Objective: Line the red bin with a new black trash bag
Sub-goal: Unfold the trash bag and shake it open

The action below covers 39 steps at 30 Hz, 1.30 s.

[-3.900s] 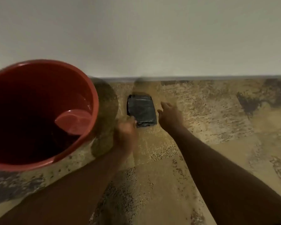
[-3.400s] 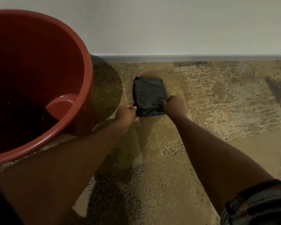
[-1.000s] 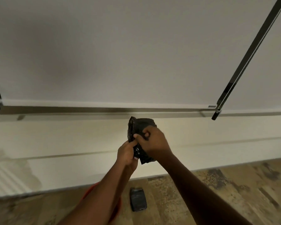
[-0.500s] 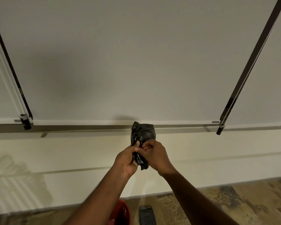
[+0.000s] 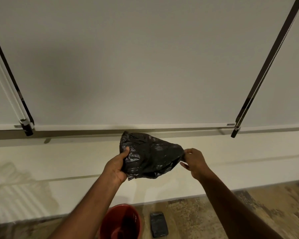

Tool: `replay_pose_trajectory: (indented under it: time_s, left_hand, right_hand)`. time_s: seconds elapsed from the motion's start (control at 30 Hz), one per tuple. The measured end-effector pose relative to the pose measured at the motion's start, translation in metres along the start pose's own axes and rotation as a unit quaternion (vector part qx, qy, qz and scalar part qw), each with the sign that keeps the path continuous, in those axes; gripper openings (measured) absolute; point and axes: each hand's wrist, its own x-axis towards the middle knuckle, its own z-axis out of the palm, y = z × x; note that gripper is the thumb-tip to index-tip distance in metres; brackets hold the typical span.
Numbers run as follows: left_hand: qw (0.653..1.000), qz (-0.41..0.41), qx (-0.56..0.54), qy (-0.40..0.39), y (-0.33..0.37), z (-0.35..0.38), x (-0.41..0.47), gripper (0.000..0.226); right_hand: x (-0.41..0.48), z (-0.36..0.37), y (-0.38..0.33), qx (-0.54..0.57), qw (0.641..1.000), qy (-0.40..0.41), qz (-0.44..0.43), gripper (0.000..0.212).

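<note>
Left hand (image 5: 116,165) clamps one side of the black bag (image 5: 149,156), right hand (image 5: 192,161) pinches the other, held well above the red bin (image 5: 122,221). Thin, light, slippery plastic imo; grab the mouth edge, prob still stuck shut.

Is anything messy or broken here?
Nothing looks broken or spilled. The crinkled black plastic trash bag is only partly unfolded between the left hand and right hand. The round red plastic bin stands upright, unlined.
</note>
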Motion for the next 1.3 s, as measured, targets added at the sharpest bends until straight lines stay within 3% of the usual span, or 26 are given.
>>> replay_pose_trajectory:
  time_s: [0.1,0.17,0.23,0.3,0.33,0.4,0.47,0.53,0.6,0.73,0.8,0.93,1.1,1.13,1.2,1.3]
  left_hand:
    - [1.000,0.016,0.014,0.019,0.004,-0.001,0.001,0.024]
    - [0.999,0.026,0.031,0.029,0.001,0.002,0.001,0.028]
    - [0.998,0.037,0.043,0.036,-0.004,0.009,0.000,0.038]
    - [0.997,0.048,0.052,0.030,-0.009,0.016,0.001,0.052]
    - [0.997,0.053,0.056,0.028,-0.011,0.018,0.002,0.052]
    - [0.995,0.071,0.066,0.037,-0.013,0.022,0.002,0.042]
    - [0.992,0.093,0.073,0.037,-0.013,0.024,0.001,0.038]
    - [0.991,0.104,0.080,0.033,-0.010,0.023,0.000,0.046]
    - [0.990,0.112,0.081,0.033,-0.006,0.019,-0.001,0.044]
    - [0.987,0.112,0.103,0.047,0.003,0.008,0.001,0.009]
    - [0.986,0.109,0.106,0.070,0.008,0.002,0.003,0.004]
    - [0.981,0.135,0.104,0.094,0.018,-0.006,0.000,0.014]
    - [0.959,0.204,0.164,0.109,0.021,-0.005,-0.006,0.007]
    - [0.954,0.213,0.185,0.105,0.020,-0.004,-0.007,0.007]
    - [0.941,0.227,0.234,0.086,0.017,0.001,-0.010,0.007]
    - [0.911,0.243,0.331,0.037,0.011,0.008,-0.015,0.008]
  right_hand:
    - [0.009,-0.008,0.022,-0.200,0.975,0.089,-0.046,0.025]
    - [-0.003,0.004,0.014,-0.213,0.959,0.122,-0.143,0.023]
    - [-0.023,0.029,-0.003,-0.135,0.972,-0.001,-0.190,0.028]
    - [-0.047,0.057,-0.022,-0.124,0.965,-0.167,-0.159,0.043]
    - [-0.055,0.068,-0.027,-0.140,0.955,-0.208,-0.160,0.047]
    - [-0.059,0.082,-0.028,-0.137,0.951,-0.197,-0.194,0.043]
    - [-0.057,0.086,-0.026,-0.071,0.964,-0.145,-0.211,0.022]
    - [-0.051,0.085,-0.021,-0.011,0.973,-0.134,-0.185,0.002]
    - [-0.048,0.082,-0.020,0.048,0.979,-0.149,-0.131,0.012]
    - [-0.040,0.067,-0.024,0.148,0.980,-0.132,-0.033,0.012]
    - [-0.035,0.056,-0.024,0.193,0.971,-0.140,0.009,0.008]
    - [-0.021,0.035,-0.014,0.215,0.971,-0.097,0.030,0.007]
    - [-0.014,0.016,0.004,0.230,0.970,-0.043,0.071,0.014]
    - [-0.014,0.018,0.007,0.167,0.984,-0.019,0.056,0.016]
    - [-0.012,0.026,0.009,0.047,0.999,-0.001,0.026,0.047]
    - [-0.014,0.047,0.009,0.023,0.989,-0.082,0.123,0.089]
